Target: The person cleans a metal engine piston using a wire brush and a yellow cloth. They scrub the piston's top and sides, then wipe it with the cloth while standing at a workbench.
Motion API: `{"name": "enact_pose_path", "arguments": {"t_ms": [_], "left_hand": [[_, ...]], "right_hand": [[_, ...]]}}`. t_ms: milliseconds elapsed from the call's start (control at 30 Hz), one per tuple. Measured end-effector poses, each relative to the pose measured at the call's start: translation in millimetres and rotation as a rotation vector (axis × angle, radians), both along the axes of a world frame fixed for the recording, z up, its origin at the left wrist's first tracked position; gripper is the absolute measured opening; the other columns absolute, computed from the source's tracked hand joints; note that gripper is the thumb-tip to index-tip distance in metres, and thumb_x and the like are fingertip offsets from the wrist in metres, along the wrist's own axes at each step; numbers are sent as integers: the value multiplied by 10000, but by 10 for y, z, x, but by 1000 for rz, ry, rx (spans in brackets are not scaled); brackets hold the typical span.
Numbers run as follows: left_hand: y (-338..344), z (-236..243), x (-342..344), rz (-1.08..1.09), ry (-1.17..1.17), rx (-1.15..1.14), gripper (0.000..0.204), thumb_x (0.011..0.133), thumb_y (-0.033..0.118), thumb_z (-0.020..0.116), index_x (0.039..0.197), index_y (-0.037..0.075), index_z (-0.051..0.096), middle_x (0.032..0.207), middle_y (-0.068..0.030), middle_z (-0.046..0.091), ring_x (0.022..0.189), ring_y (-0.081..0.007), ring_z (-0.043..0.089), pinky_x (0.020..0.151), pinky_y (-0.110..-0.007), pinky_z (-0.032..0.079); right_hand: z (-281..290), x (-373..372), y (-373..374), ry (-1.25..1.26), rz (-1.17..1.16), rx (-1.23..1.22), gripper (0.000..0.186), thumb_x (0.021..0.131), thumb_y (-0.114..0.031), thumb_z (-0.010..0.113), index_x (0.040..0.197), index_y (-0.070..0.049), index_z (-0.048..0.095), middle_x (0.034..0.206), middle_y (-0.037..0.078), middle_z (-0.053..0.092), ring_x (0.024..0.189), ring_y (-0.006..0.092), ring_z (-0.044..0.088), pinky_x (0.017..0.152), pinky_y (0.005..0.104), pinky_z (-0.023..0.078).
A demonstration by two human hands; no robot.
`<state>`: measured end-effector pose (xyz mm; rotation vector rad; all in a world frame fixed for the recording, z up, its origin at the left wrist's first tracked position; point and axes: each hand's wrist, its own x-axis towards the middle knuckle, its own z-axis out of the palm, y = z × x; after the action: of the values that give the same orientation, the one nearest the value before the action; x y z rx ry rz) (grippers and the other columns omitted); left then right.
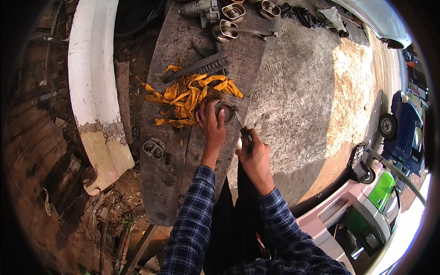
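My left hand [212,123] is closed around the side of a round, dark metal piston [224,112] on the wooden bench. In my right hand [254,156] is a thin metal scraper [239,120], its tip touching the piston's rim; its handle is mostly covered by my fingers. A crumpled orange rag [188,94] lies beside and partly beneath my left hand. Just beyond the rag rests a wire brush [199,66] with a dark handle. Another small metal piston [153,149] sits on the bench, left of my left forearm.
Several pistons [233,13], one with a connecting rod [252,31], stand at the bench's far end. The wooden bench [160,188] has a long white panel [94,59] to its left. Concrete ground [298,91] stretches right toward a blue vehicle [403,133] and a pink-and-green one [348,201].
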<state>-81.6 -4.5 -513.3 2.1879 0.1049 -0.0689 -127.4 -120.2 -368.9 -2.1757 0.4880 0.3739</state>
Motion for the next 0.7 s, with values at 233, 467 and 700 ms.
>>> {"name": "enact_pose_path", "arguments": {"t_ms": [233, 467, 700], "left_hand": [[-6, 56, 11, -5, 44, -6, 430, 1089, 389, 353, 1336, 86, 531, 1410, -177, 490, 1428, -358, 317, 1168, -583, 118], [13, 8, -6, -26, 75, 4, 477, 1089, 449, 323, 1354, 102, 517, 1422, -160, 483, 1458, -339, 267, 1180, -590, 78], [72, 131, 71, -114, 50, 67, 499, 1083, 470, 333, 1361, 99, 520, 1395, -152, 513, 1430, -340, 316, 1174, -584, 107]], "right_hand": [[-81, 184, -70, -38, 81, -69, 225, 949, -27, 551, 1165, 22, 592, 919, 255, 697, 781, 440, 681, 661, 479, 558], [-109, 80, -145, 104, 72, -78, 284, 906, -55, 655, 1178, 13, 608, 912, 254, 703, 824, 400, 706, 678, 403, 572], [-35, 227, -208, 7, -69, -107, 225, 932, -46, 605, 1154, -11, 619, 882, 238, 717, 743, 377, 722, 615, 404, 553]]}}
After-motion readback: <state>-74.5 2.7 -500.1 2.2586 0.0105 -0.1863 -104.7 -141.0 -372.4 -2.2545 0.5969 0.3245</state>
